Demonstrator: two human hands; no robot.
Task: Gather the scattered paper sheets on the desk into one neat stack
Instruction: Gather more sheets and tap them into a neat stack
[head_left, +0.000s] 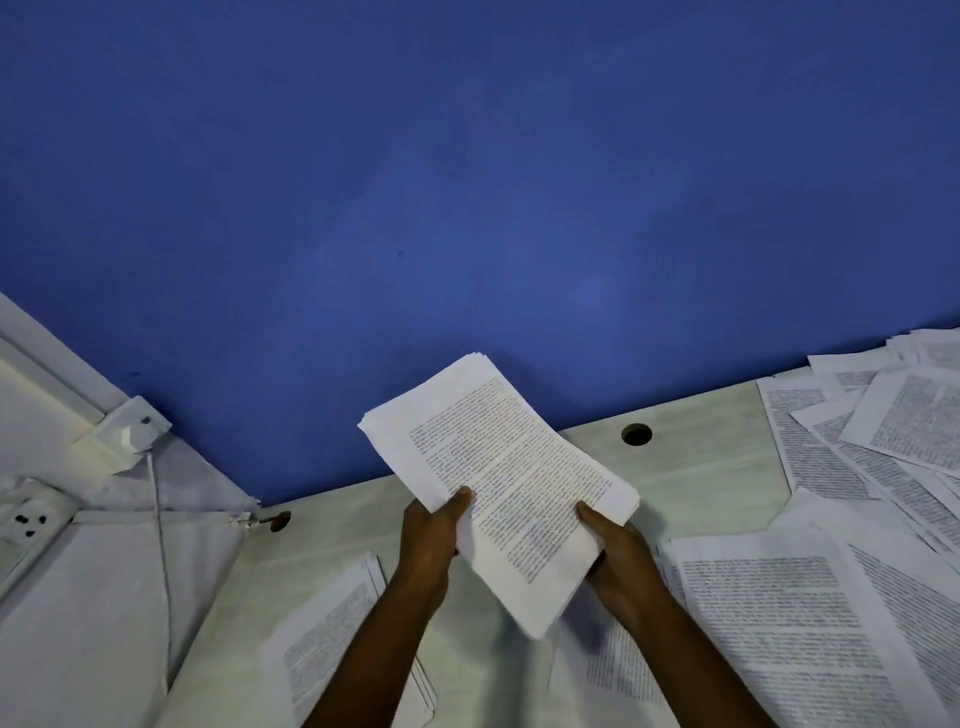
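Both hands — left hand (434, 525), right hand (618, 551) — pinch the thick white printed paper bundle (498, 478) at its near edge; beyond them it looks floppy, slippery — better gripped mid-sides.

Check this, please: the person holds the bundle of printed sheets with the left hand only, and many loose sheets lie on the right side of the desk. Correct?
Not quite. The head view shows the left hand and the right hand both gripping the bundle of printed sheets. Loose sheets do lie on the right side of the desk.
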